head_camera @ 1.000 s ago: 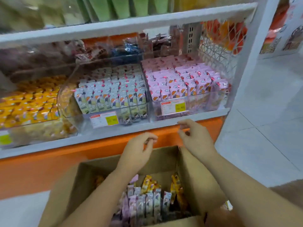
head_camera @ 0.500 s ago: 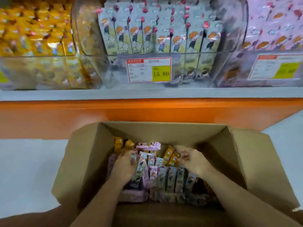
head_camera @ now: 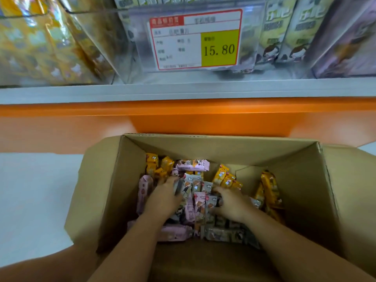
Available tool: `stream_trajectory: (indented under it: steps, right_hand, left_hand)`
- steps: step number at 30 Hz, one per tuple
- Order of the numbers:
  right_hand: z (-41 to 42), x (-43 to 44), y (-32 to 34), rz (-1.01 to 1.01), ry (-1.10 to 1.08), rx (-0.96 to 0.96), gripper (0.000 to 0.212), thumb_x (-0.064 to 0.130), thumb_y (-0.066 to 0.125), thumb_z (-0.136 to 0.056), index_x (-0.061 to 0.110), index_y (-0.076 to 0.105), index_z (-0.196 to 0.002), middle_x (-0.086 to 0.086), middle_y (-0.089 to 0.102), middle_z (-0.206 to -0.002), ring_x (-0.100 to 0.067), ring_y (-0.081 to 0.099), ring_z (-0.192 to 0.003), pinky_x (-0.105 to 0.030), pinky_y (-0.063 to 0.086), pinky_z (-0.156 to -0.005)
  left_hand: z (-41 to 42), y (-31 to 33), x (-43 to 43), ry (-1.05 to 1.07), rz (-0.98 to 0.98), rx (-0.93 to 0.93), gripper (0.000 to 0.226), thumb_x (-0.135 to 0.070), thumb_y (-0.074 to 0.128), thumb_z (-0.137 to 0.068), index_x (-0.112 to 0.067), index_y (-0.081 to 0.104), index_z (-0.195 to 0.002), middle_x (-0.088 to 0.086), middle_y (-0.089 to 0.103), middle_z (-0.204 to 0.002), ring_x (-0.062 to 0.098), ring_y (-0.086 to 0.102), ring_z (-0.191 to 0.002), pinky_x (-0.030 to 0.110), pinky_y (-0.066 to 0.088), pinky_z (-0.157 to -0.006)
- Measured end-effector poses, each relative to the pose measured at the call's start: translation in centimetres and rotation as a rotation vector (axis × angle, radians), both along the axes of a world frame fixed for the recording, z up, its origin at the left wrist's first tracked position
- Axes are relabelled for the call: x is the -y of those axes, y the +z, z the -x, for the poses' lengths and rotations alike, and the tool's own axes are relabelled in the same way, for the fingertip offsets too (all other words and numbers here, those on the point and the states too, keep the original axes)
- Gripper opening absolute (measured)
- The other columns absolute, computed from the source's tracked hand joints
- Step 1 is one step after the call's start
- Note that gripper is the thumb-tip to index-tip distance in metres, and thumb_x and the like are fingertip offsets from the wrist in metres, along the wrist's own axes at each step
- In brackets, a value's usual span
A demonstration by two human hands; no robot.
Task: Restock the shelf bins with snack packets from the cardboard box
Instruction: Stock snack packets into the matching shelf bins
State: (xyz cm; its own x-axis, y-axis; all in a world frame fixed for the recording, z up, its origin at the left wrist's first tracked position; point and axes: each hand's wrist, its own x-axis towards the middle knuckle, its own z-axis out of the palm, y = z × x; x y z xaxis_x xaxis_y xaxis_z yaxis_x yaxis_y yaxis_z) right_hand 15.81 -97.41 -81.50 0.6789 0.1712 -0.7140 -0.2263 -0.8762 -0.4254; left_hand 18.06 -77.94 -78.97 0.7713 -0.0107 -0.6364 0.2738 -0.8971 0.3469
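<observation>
Snack packets [head_camera: 196, 188], small glossy film sachets in pink, grey-blue and yellow, lie heaped in the open brown cardboard box [head_camera: 105, 190], which sits on the pale floor [head_camera: 30, 190] in front of the orange shelf base [head_camera: 203, 119].

Left of the fingers, pink packets [head_camera: 143, 192] stand against the box's left wall. The left hand [head_camera: 162, 200] reaches down into the heap, its fingers [head_camera: 174, 181] curled over the top edge of an upright grey-blue packet and gripping it. Between the two sets of fingers stands a bunch of grey-blue packets on end. The right hand [head_camera: 231, 204] comes in from the other side with its fingers [head_camera: 219, 209] bent against that bunch; whether they have closed on a packet I cannot tell. Right of the fingers, yellow packets [head_camera: 226, 179] lean towards the right wall.

Beyond and above the fingers, the clear plastic shelf bins [head_camera: 138, 58] sit on the white shelf edge [head_camera: 183, 90]. The middle bin carries a red-framed price label [head_camera: 196, 38].

These packets are probably light and slick, soft-skinned with brittle contents. A handful is best squeezed gently from both flat sides, several at once, not pinched by the crimped ends, where they would likely slide or fan out.
</observation>
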Motion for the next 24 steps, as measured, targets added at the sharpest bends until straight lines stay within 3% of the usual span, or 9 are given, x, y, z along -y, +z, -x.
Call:
stream_trajectory:
  steps: [6,16,19,22,24]
  right_hand:
    - [-0.2,0.0,0.5,-0.067,0.021,-0.006,0.055,0.043,0.069,-0.081,0.026,0.046,-0.128,0.001,0.054,-0.128,-0.019,0.055,-0.109,-0.035,0.048,-0.087]
    - [0.3,-1.1,0.9,-0.100,0.063,-0.089,0.061,0.032,0.061,-0.090,0.021,0.035,-0.145,-0.005,0.040,-0.146,-0.023,0.043,-0.130,-0.032,0.038,-0.103]
    - [1.1,-1.7,0.9,-0.031,0.118,-0.059,0.059,0.026,0.058,-0.093,0.022,0.034,-0.146,-0.007,0.044,-0.143,-0.024,0.047,-0.125,-0.029,0.039,-0.097]
    - [1.2,-1.9,1.5,0.001,0.145,0.007,0.050,0.019,0.059,-0.092,0.020,0.044,-0.140,-0.008,0.053,-0.132,-0.025,0.052,-0.117,-0.026,0.041,-0.087]
    - [0.9,-1.4,2.6,-0.018,0.113,0.028,0.044,0.022,0.061,-0.091,0.020,0.051,-0.134,-0.007,0.058,-0.127,-0.026,0.054,-0.115,-0.029,0.044,-0.089]
  left_hand:
    - [0.1,-0.5,0.2,-0.003,-0.011,-0.017,0.053,-0.029,0.056,-0.093,-0.028,0.036,-0.142,0.003,0.039,-0.144,0.023,0.048,-0.123,0.040,0.045,-0.099]
    - [0.6,-0.7,0.1,-0.005,-0.011,-0.012,0.053,-0.032,0.056,-0.093,-0.026,0.037,-0.142,0.003,0.040,-0.141,0.024,0.049,-0.121,0.042,0.045,-0.098]
    - [0.7,-0.7,0.1,-0.029,-0.018,-0.018,0.053,-0.033,0.056,-0.093,-0.026,0.036,-0.142,0.003,0.040,-0.141,0.023,0.048,-0.121,0.041,0.045,-0.098]
    - [0.8,-0.3,0.2,-0.051,-0.022,-0.024,0.055,-0.032,0.055,-0.093,-0.025,0.035,-0.143,0.004,0.037,-0.143,0.024,0.046,-0.123,0.040,0.044,-0.100]
    - [0.9,0.2,0.3,-0.069,-0.039,-0.031,0.054,-0.031,0.055,-0.093,-0.024,0.036,-0.143,0.005,0.033,-0.145,0.026,0.040,-0.128,0.040,0.039,-0.104]
